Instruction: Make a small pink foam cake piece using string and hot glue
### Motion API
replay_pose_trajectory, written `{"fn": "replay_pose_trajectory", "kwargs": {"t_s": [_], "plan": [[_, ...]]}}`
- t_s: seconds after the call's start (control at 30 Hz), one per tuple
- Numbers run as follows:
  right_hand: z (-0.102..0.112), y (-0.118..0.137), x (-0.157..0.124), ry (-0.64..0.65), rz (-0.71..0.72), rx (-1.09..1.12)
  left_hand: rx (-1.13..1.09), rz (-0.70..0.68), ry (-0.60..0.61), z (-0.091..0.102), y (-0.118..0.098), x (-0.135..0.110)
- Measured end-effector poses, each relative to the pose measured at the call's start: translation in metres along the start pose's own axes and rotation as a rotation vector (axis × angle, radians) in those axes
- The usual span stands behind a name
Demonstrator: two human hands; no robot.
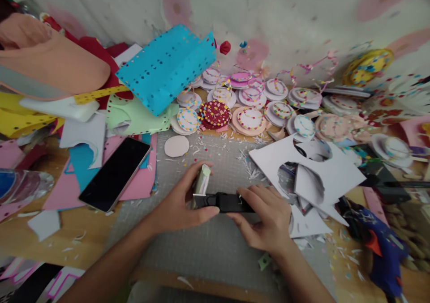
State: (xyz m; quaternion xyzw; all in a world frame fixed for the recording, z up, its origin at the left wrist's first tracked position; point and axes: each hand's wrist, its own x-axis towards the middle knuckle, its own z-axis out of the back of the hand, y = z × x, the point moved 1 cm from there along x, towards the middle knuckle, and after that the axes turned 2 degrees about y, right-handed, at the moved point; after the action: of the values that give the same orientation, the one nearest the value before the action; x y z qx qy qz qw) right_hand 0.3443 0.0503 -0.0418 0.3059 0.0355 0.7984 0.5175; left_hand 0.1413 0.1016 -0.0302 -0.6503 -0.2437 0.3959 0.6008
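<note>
My left hand (178,206) is closed on a small folded strip of paper (203,180), white with a pale green top edge, standing upright between thumb and fingers. A long black tool (231,202), which looks like a stapler, spans the gap between my hands; its narrow left end meets the base of the paper. My right hand (265,213) wraps round the tool's right part. Its exact kind is hard to make out. Both hands are above the grey cutting mat (188,258). Beyond them lies a pale oval paper disc (176,146).
Several decorated paper hats (252,119) line the back. White card with round holes (322,168) and a blue glue gun (386,245) lie right. At left are a black phone (116,173), a clear bottle (30,189) and a blue dotted sheet (168,68).
</note>
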Motion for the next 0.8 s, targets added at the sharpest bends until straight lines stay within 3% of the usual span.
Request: {"fn": "replay_pose_trajectory", "kwargs": {"t_s": [0.8], "plan": [[0.0004,0.0033,-0.001,-0.047,-0.016,-0.061,-0.044,0.019,-0.098,-0.0014,0.0048,-0.0013]]}}
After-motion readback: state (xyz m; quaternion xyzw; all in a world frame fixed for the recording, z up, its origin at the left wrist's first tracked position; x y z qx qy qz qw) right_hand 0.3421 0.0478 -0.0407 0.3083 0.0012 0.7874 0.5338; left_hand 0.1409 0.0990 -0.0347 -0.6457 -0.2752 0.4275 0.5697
